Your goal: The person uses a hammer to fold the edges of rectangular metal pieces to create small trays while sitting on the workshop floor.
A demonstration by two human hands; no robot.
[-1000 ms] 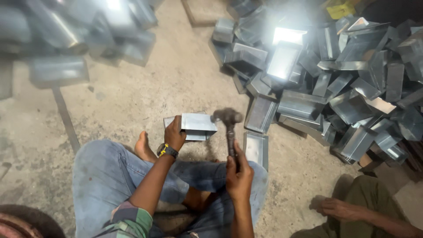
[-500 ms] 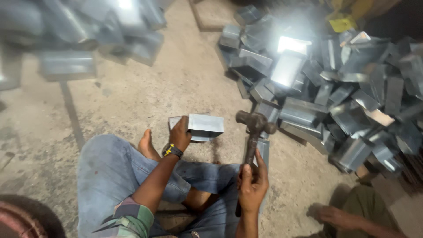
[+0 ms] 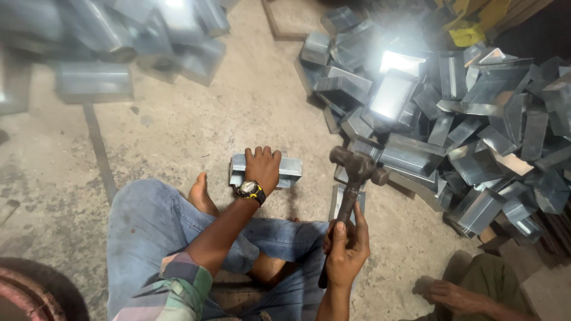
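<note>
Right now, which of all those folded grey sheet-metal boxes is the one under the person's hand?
The folded grey sheet-metal box lying alone on the concrete floor before the knees, left hand pressed on top; the others sit in heaps.

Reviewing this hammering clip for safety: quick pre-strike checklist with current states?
1. Left hand steadying the folded metal piece: ok, palm lies flat on it.
2. Right hand gripping the hammer: ok, fingers wrap the lower handle, head raised.
3. Fingers out of the strike zone: not ok, left hand covers much of the piece.
4. Bare foot away from the work: not ok, it sits beside the piece, unprotected.
5. Other person's hand at a distance: ok, low right, apart from the hammer.
6. Hammer head tight on the handle: cannot tell.
</note>
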